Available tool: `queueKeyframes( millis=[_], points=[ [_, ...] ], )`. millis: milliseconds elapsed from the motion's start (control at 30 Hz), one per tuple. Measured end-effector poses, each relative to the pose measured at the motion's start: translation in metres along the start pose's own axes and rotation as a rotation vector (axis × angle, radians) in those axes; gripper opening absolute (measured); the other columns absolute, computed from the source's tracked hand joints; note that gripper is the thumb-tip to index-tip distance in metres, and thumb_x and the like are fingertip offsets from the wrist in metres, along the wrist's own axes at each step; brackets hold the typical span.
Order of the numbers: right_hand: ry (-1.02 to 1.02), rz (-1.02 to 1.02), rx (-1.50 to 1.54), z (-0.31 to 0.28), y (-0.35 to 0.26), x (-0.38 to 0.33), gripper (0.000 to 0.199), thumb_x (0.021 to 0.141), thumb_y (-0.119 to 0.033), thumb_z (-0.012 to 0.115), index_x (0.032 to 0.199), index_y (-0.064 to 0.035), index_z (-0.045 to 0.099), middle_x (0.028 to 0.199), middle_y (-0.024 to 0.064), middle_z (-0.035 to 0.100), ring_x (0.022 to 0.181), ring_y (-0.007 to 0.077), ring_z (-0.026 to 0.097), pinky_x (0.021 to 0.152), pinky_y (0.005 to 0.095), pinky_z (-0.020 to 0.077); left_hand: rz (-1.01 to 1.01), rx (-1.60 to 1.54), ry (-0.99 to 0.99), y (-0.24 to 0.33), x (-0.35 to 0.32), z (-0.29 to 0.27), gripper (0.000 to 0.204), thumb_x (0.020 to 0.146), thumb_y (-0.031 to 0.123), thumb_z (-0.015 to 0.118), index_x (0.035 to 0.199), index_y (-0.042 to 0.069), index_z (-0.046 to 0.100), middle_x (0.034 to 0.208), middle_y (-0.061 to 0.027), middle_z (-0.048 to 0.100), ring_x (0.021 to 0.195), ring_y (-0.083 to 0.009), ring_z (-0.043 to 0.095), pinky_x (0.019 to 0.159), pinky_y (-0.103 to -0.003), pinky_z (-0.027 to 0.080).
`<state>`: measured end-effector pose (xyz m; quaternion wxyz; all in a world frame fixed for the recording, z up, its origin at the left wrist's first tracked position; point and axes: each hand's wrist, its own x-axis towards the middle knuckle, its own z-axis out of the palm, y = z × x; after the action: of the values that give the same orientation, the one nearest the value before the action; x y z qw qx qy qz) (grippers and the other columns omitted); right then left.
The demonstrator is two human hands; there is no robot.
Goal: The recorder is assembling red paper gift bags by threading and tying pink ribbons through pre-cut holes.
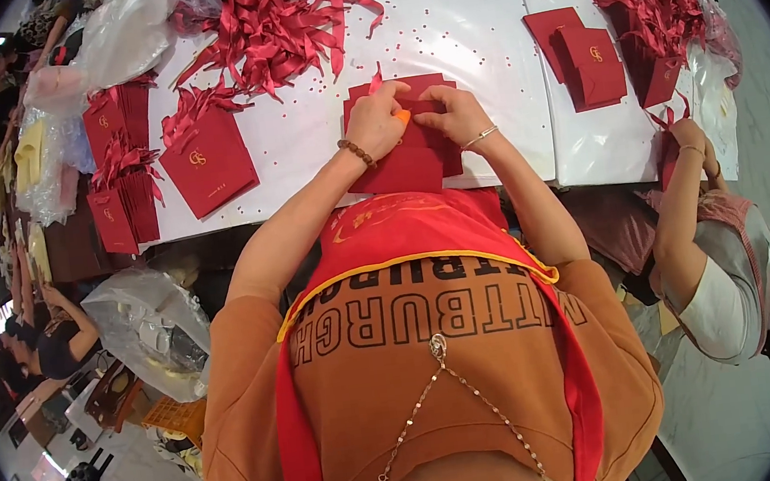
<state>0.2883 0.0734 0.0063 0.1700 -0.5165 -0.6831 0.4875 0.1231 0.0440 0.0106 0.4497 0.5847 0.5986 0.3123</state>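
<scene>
Both hands at upper centre of the frame, close together over a flat dark red paper bag (413, 156) lying on the white table (475, 31). Left hand (378, 120), bead bracelet at the wrist, fingers curled and pressed down on the bag's upper left part, near a bit of red ribbon (375, 80) sticking up past the knuckles. Right hand (458, 114), thin bangle at the wrist, fingers bent and pinched on the bag's upper edge, just beside the left hand. Between the two hands a small orange thing (403, 116), touching the fingertips; which hand holds it, cannot tell. To the left of the hands, another red bag (208, 163) with a gold mark lying flat, and farther left a standing row of red bags (122, 209). Above, at top centre, a loose heap of red ribbons (274, 16). To the right, a small stack of red bags (588, 61) on the table. At right edge of the frame, another person's hands (693, 148) raised by the table's rim, well apart from the bag at centre.
</scene>
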Motion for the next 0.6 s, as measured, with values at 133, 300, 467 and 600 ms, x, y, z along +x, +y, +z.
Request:
queueKeyframes(
  millis=[133,300,467,600],
  points=[
    [0.041,-0.107,0.007,0.004,0.008,0.001,0.028,0.068,-0.013,0.069,0.093,-0.0031,0.060,0.082,0.0130,0.061,0.072,0.0257,0.058,0.066,0.0326,0.0456,-0.002,0.069,-0.096,0.000,0.004,-0.002,0.025,0.075,-0.001,0.053,0.100,-0.003,0.056,0.062,-0.0059,0.057,0.050,-0.0126,0.055,0.047,-0.026,0.046],
    [0.040,-0.073,0.017,0.008,0.005,0.000,0.027,0.069,-0.014,0.068,0.093,-0.0037,0.060,0.080,0.0133,0.061,0.070,0.0258,0.058,0.065,0.0323,0.0457,-0.112,-0.129,-0.107,-0.004,0.003,-0.004,0.020,0.076,-0.001,0.052,0.095,-0.003,0.057,0.062,-0.0059,0.057,0.050,-0.0125,0.055,0.046,-0.026,0.045],
    [0.033,-0.009,-0.008,0.007,-0.001,0.000,0.026,0.070,-0.017,0.068,0.092,-0.0037,0.061,0.075,0.0136,0.061,0.067,0.0249,0.058,0.063,0.0322,0.0457,-0.065,-0.030,-0.032,-0.004,0.001,0.002,0.017,0.075,-0.001,0.051,0.090,-0.003,0.057,0.061,-0.0063,0.057,0.050,-0.0127,0.056,0.045,-0.026,0.045],
    [0.032,0.014,-0.049,0.005,-0.003,-0.001,0.025,0.073,-0.015,0.067,0.093,-0.0021,0.060,0.069,0.0088,0.059,0.060,0.0164,0.053,0.056,0.0285,0.0434,0.069,0.159,0.047,-0.009,0.000,0.006,0.020,0.075,-0.001,0.051,0.094,0.000,0.057,0.061,-0.0055,0.056,0.049,-0.0121,0.055,0.045,-0.026,0.043]
  ],
)
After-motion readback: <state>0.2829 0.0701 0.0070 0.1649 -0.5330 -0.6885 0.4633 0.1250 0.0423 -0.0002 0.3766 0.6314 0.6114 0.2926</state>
